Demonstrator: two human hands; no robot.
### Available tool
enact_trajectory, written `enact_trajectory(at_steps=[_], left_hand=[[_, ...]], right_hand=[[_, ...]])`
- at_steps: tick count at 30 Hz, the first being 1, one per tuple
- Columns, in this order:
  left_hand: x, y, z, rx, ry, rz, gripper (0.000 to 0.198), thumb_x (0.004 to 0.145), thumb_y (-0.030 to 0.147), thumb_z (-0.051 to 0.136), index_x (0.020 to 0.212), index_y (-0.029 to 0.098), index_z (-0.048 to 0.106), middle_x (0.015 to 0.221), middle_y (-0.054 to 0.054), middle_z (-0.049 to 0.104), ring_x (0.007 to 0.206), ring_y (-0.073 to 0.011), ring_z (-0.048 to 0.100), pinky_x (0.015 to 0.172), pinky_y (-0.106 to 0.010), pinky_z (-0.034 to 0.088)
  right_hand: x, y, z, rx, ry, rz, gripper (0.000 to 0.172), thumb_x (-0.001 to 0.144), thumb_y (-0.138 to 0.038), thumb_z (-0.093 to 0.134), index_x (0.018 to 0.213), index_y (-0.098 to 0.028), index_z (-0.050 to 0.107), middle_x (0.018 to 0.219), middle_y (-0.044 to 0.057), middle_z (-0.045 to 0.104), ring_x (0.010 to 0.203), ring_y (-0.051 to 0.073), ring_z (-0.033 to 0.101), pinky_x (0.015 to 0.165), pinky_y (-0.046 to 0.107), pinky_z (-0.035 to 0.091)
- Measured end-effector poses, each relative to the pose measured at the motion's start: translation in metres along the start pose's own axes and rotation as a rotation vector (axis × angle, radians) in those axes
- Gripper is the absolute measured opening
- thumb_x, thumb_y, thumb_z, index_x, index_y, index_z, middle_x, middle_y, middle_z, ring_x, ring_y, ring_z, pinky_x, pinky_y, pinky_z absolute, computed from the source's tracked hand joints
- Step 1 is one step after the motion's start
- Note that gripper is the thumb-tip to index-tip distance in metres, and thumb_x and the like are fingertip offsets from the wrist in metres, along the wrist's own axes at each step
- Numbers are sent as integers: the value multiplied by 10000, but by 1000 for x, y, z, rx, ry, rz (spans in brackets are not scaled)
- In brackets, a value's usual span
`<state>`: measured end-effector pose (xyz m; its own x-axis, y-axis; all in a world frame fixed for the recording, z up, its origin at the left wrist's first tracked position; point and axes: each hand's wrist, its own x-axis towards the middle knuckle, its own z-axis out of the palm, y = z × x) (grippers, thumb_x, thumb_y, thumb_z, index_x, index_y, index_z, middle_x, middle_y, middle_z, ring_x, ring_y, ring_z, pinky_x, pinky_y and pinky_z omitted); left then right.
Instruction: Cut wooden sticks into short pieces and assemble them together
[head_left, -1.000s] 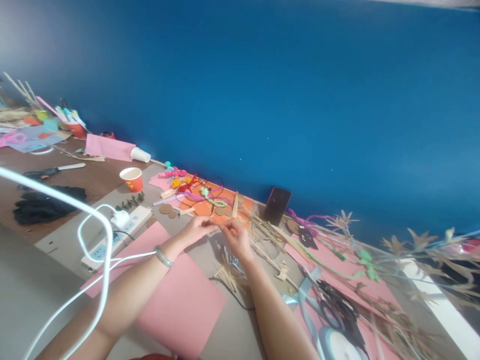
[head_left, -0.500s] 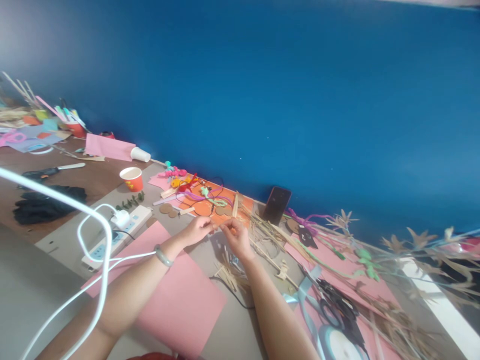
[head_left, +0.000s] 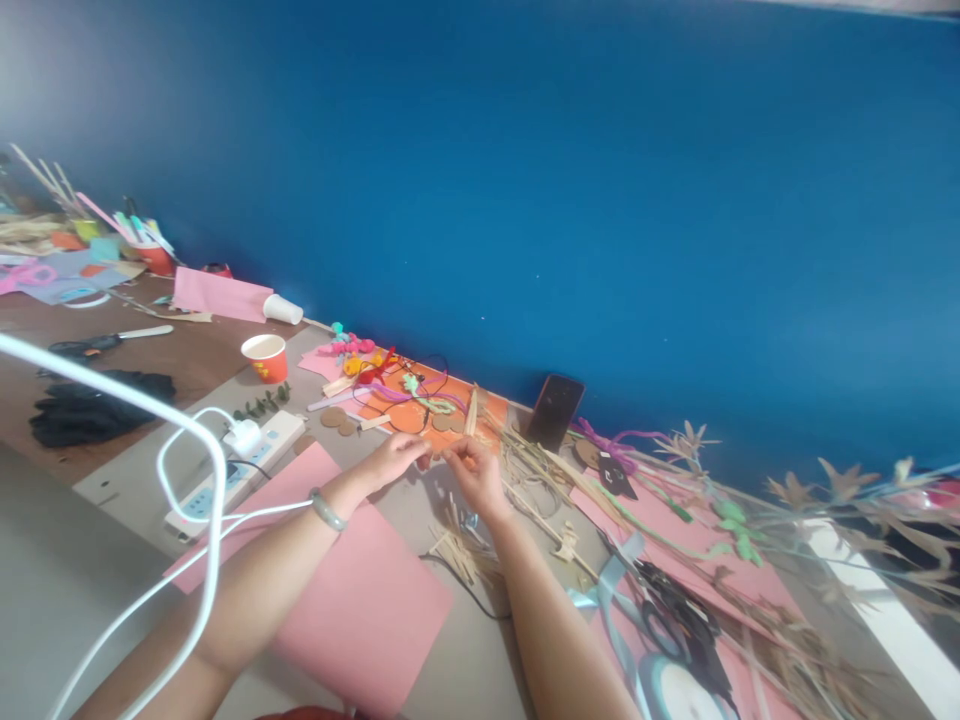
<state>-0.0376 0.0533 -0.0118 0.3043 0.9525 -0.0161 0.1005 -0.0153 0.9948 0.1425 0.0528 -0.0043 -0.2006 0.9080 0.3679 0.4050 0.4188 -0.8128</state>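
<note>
My left hand (head_left: 399, 459) and my right hand (head_left: 475, 474) meet fingertip to fingertip above the table, both pinched. Whatever lies between the fingers is too small and blurred to make out. Behind them spreads an orange sheet (head_left: 491, 410) with cords, pipe cleaners and small wooden discs (head_left: 447, 421) on it. A bundle of dry straw stalks (head_left: 459, 550) lies just below my right hand. Under my left forearm is a large pink sheet (head_left: 375, 610).
A white cable (head_left: 214, 500) loops across the left foreground near a power strip (head_left: 238, 480). A paper cup (head_left: 265, 360) stands behind it. A phone (head_left: 555, 411) leans on the blue wall. Scissors (head_left: 664, 625), ribbon roll (head_left: 679, 690) and dried stems (head_left: 795, 640) lie right.
The view has shifted very slightly. Both hands stay in the same place with their fingertips pinched; only small finger movement shows.
</note>
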Motion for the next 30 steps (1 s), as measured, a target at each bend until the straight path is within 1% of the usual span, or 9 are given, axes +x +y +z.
enact_trajectory(at_steps=[5, 10, 14, 18, 21, 26, 30], left_hand=[[2, -3, 2, -70, -14, -20, 313, 751, 440, 605, 690, 133, 612, 677, -18, 610, 684, -130, 547, 678, -240, 394], [0, 3, 2, -76, -14, -81, 303, 695, 431, 653, 667, 132, 612, 647, -17, 605, 631, -117, 516, 580, -220, 356], [-1, 6, 2, -59, 8, -141, 306, 650, 432, 686, 662, 132, 624, 637, -19, 612, 583, -105, 485, 509, -211, 311], [0, 3, 2, -56, 47, -166, 314, 616, 425, 715, 652, 124, 632, 617, -16, 612, 529, -85, 447, 469, -202, 268], [2, 0, 2, -66, 77, -164, 300, 605, 406, 726, 636, 121, 639, 605, -14, 619, 514, -81, 448, 466, -203, 268], [3, -4, 1, -101, 109, -153, 250, 588, 356, 744, 655, 129, 662, 605, -20, 638, 537, -103, 495, 499, -217, 317], [4, -5, 2, -127, 64, -137, 244, 654, 366, 701, 650, 124, 669, 620, -35, 648, 557, -103, 509, 545, -226, 347]], right_hand=[[-1, -2, 1, -9, 15, 1, 166, 778, -289, 592, 653, -180, 599, 619, 16, 613, 595, 145, 553, 587, 254, 432], [0, -3, 1, 13, 19, 13, 166, 773, -294, 586, 655, -178, 590, 617, 14, 603, 591, 145, 550, 589, 258, 435], [0, -2, 2, 25, 13, 26, 164, 771, -291, 583, 653, -177, 583, 617, 14, 597, 593, 144, 549, 588, 256, 436], [-1, -2, 2, 24, 13, 37, 165, 770, -290, 586, 650, -176, 580, 623, 15, 597, 602, 145, 553, 591, 254, 437], [-1, -2, 2, 24, 11, 45, 173, 772, -299, 587, 649, -177, 581, 625, 19, 598, 607, 150, 557, 587, 255, 438], [-2, -2, 3, 33, 9, 44, 165, 770, -306, 590, 664, -180, 591, 635, 22, 604, 615, 152, 558, 587, 260, 449], [-2, -1, 4, 40, 8, 37, 163, 771, -302, 588, 665, -178, 595, 634, 21, 608, 612, 148, 554, 605, 266, 453]])
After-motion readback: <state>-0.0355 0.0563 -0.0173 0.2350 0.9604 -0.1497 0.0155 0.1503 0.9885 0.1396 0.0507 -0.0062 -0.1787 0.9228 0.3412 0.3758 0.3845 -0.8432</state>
